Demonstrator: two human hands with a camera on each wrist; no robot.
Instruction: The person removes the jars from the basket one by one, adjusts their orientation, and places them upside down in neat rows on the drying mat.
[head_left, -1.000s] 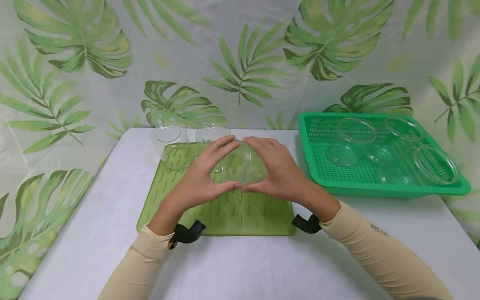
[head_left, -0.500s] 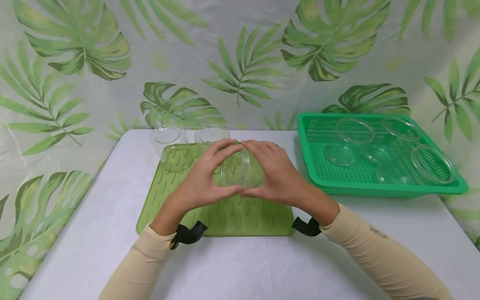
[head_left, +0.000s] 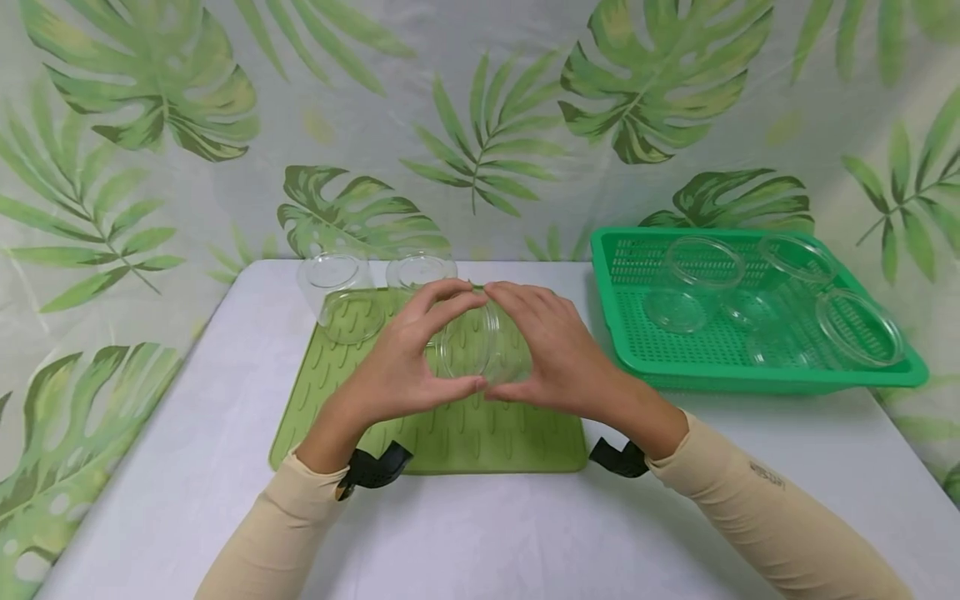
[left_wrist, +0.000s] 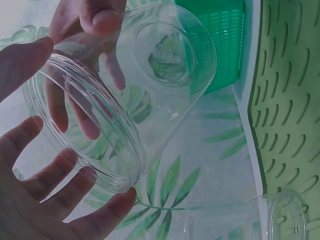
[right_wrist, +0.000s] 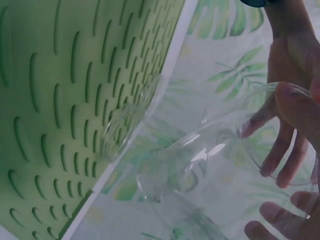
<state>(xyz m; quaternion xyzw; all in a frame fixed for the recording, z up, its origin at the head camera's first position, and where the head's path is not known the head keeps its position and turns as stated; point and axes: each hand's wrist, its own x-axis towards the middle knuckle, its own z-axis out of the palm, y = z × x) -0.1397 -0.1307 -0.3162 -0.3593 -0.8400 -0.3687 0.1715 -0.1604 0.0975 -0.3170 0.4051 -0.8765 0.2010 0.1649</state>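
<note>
Over the green mat, my two hands hold a clear jar lying sideways, its ringed rim toward the left. My left hand grips around the rim end, thumb on the near side and fingers on the far side. In the left wrist view its fingertips touch the rim's edge. Curled round the jar's body from the other side is my right hand. Behind my hands two more clear jars stand base-up on the mat's back part, a left one and a right one, partly hidden by my left hand.
To the right stands a green perforated basket holding several clear jars, their wide rims up. A white cloth covers the table. Behind it hangs a leaf-patterned curtain.
Both hands have come slightly nearer the body with the jar still between them. The jars on the mat and in the basket stay in place; the head view shifts slightly.
</note>
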